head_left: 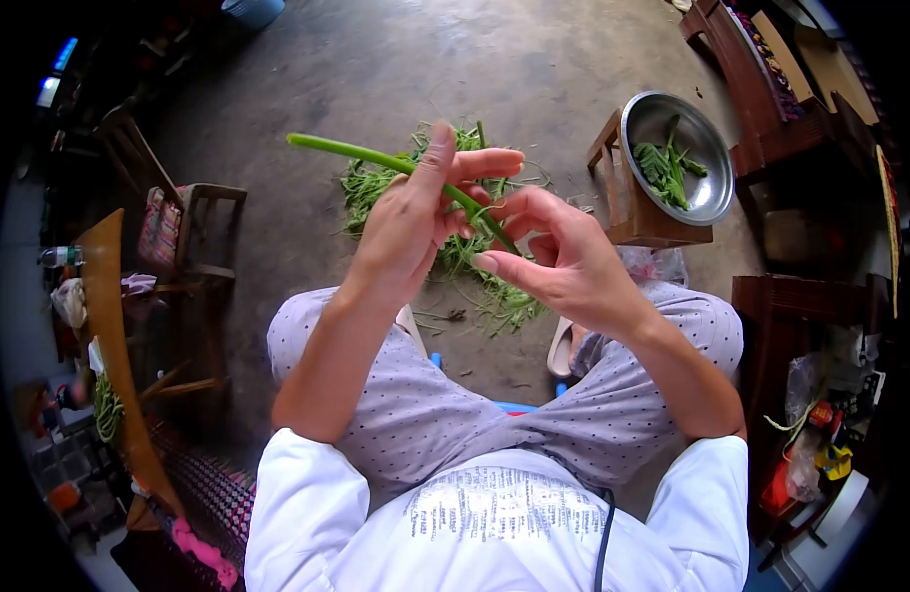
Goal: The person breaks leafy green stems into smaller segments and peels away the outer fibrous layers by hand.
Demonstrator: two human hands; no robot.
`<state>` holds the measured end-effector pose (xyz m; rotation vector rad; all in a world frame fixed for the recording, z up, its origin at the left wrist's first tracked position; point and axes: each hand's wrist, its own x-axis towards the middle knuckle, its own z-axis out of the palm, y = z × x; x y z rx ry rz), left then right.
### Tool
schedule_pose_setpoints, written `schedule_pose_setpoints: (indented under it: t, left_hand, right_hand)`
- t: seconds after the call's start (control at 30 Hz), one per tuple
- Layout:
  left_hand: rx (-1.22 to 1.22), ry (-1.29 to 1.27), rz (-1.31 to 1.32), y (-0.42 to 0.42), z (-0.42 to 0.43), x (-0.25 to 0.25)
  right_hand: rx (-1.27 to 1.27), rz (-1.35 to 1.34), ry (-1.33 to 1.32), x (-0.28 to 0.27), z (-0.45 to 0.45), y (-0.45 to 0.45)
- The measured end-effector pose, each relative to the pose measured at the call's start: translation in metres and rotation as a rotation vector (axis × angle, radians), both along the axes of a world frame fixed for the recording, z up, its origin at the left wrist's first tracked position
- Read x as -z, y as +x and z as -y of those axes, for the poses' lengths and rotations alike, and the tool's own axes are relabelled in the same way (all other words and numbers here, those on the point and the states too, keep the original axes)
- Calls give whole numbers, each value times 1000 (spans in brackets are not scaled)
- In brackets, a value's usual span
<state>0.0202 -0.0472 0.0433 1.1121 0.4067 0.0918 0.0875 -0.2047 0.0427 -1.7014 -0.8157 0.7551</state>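
A long green stem [361,153] runs slantwise across both hands, its cut end at the upper left. My left hand [420,202] is closed around its middle, the thumb lying along it and some fingers stretched to the right. My right hand [564,247] is at the lower end of the stem, fingers curled and thumb below, with that end between them. A fine strand shows near the right fingertips. Beneath the hands, a heap of green stalks and thin stringy scraps [509,306] lies on the floor, partly hidden by them.
To the right, a metal basin [717,197] holding green leaves and stems [667,173] rests on a wooden stool [662,235]. A wooden chair [203,232] stands left, by a wooden board edge [114,326]. Dark wooden furniture [791,296] lines the right. A blue bucket [253,10] is at the back.
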Motion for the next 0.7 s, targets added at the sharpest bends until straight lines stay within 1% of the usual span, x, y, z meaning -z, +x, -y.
schedule_pose_setpoints:
  t: [0.07,0.13,0.17,0.2,0.23,0.27,0.3,0.33,0.37,0.4,0.43,0.47,0.53,0.6,0.67,0.7]
  left_hand:
    - [-21,306,-9,-1,-2,7]
    - [-49,337,-45,-4,-1,2]
    - [-31,410,-47,-6,-1,-1]
    - [-13,483,-49,-8,-1,-2]
    - [-14,483,-50,-8,-1,3]
    - [-18,565,47,-6,-2,13]
    - [-23,647,143,-6,-2,17]
    - [-25,649,141,-8,-2,17]
    - [-22,668,130,-8,-3,15]
    - [-19,687,121,-9,-3,11]
    - [9,609,121,-10,-6,7]
    - [8,611,123,-12,-8,5]
    - [-25,596,91,-15,-12,2]
    - [-12,549,60,-18,-18,1]
    - [-8,433,147,-21,-19,2]
    - [-9,433,145,-21,-19,2]
  right_hand:
    - [35,20,45,3,-4,-2]
    - [69,134,40,1,-7,-3]
    - [67,133,40,1,-8,-4]
    - [64,237,26,0,-8,-5]
    - [62,341,12,0,-9,-7]
    - [60,341,12,4,-10,-7]
    - [53,477,63,11,-11,-8]
    - [44,614,116,14,-13,-9]
    - [42,613,118,13,-13,-10]
    - [33,548,89,9,-13,-10]
    - [24,484,60,7,-13,-10]
    - [24,486,62,7,-13,-10]
    - [48,191,118,6,-15,-8]
    - [23,168,97,-2,-15,-5]
    - [-6,140,73,-2,-14,-3]
    - [-27,237,107,3,-14,-2]
